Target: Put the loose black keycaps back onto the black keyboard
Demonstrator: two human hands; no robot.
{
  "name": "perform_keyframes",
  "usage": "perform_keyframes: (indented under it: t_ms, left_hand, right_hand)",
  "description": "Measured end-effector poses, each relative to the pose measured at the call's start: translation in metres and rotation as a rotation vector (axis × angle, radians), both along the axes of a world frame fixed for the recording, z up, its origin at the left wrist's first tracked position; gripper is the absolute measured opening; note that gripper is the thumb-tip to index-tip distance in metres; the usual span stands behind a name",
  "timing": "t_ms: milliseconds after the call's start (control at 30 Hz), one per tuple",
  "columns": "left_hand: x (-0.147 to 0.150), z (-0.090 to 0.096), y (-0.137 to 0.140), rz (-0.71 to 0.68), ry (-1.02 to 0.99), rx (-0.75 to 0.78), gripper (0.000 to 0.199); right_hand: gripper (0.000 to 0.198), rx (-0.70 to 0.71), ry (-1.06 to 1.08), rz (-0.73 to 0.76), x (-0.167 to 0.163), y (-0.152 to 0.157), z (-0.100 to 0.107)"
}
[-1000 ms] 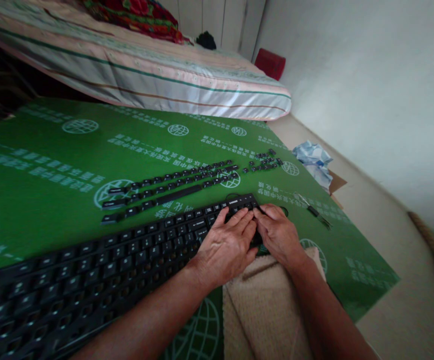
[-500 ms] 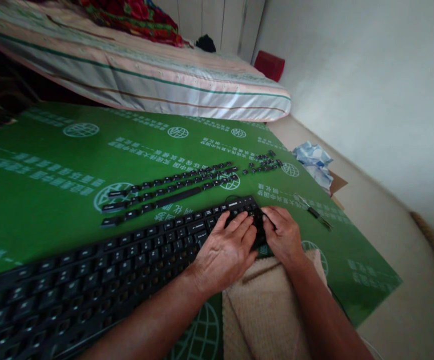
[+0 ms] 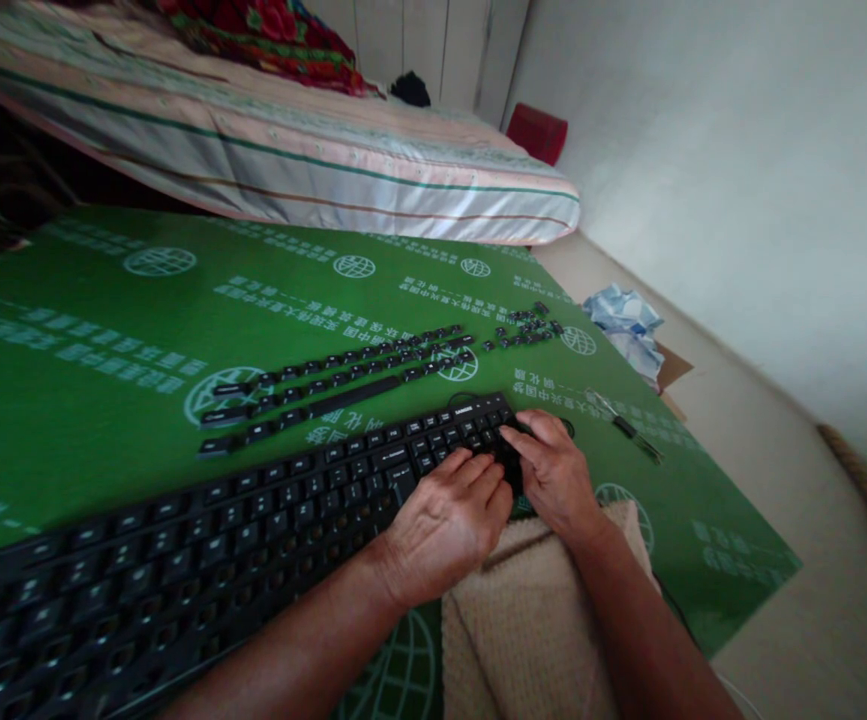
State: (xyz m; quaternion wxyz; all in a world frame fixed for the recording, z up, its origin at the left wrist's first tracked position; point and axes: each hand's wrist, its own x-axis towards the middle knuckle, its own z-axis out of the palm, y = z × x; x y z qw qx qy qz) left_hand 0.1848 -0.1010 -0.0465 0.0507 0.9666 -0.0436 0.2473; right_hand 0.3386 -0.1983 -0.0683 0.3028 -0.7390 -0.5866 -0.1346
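Observation:
A black computer keyboard [image 3: 275,500] lies slanted on a green printed board, with keys on its upper rows and bare key sockets in the lower rows. My left hand [image 3: 452,520] is closed over the front of its right-hand end, fingers bent together on the number pad and thumb hidden. At the right edge of the keyboard, my right hand [image 3: 557,470] grips the corner, one digit reaching over the top keys of the pad. Loose keycaps [image 3: 354,392] lie in rows behind the keyboard, and a smaller group of keycaps [image 3: 530,325] sits farther right.
A beige knitted cloth [image 3: 530,620] lies under my forearms. On the green board [image 3: 268,270], a thin tool with a dark handle [image 3: 632,433] rests at the right. Beyond are a bed [image 3: 328,180], crumpled blue-white plastic [image 3: 623,310] and a white wall [image 3: 740,130].
My left hand has drawn back slightly toward me and its fingers have curled, uncovering pad keys. My right hand has shifted a little left over the pad's top keys.

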Motion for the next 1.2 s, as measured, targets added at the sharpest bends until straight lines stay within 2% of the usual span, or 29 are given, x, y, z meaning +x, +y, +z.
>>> perform_keyframes:
  t_ms: [133, 300, 500, 667, 800, 1000, 1200]
  left_hand:
    - [-0.0013, 0.0009, -0.0006, -0.016, 0.008, 0.016, 0.02]
    - [-0.0039, 0.002, -0.0021, -0.018, 0.022, 0.018, 0.025]
    - [-0.0042, 0.0023, -0.0029, -0.018, -0.009, 0.022, 0.026]
    - [-0.004, 0.0025, -0.0028, -0.027, 0.032, -0.007, 0.024]
    - [-0.0039, 0.0031, -0.0027, -0.032, 0.047, -0.022, 0.022]
    - [-0.0049, 0.0015, -0.0028, -0.025, 0.023, -0.004, 0.022]
    - [-0.0048, -0.0001, -0.0027, -0.028, 0.027, 0.0, 0.021]
  right_hand:
    - [0.042, 0.032, 0.0, -0.002, -0.0002, -0.0003, 0.0002]
    - [0.04, -0.009, -0.022, 0.0, 0.0004, -0.0001, -0.0021]
    - [0.04, 0.04, -0.021, 0.024, -0.0012, 0.0009, 0.0005]
    - [0.041, -0.01, -0.057, 0.064, -0.0063, 0.0022, 0.0042]
    - [0.038, -0.03, -0.056, 0.063, -0.0093, 0.003, 0.0052]
    - [0.04, 0.061, -0.047, 0.01, -0.0058, 0.0028, 0.0025]
    - [0.037, 0.016, -0.062, 0.011, -0.0049, 0.0024, 0.0007]
